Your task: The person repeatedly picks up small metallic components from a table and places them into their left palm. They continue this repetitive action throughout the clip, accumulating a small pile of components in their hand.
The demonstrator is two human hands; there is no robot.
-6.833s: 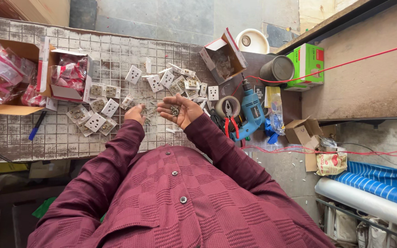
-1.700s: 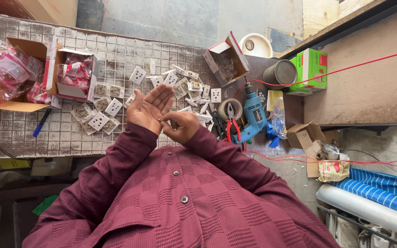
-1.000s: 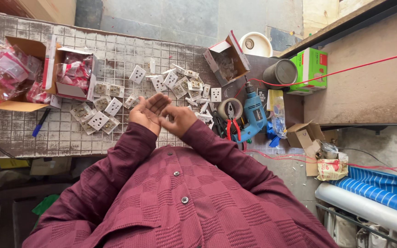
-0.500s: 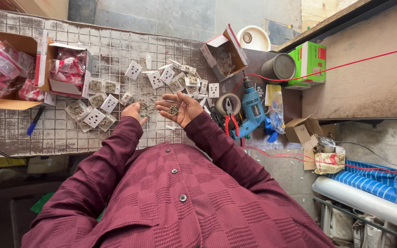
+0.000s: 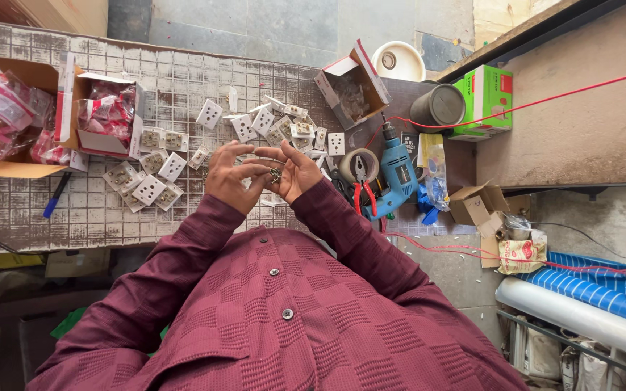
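Head view: left hand [image 5: 232,176] back over screws [image 5: 275,174].

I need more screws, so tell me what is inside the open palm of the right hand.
The cupped right hand holds a small heap of dark metal bits, likely screws. The left hand reaches its fingers into them, covering part of the heap, so no count is possible.

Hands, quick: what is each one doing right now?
Left hand: fingers pinched at the small metal parts, grip unclear.
Right hand: open, palm up, cupping the small metal parts.
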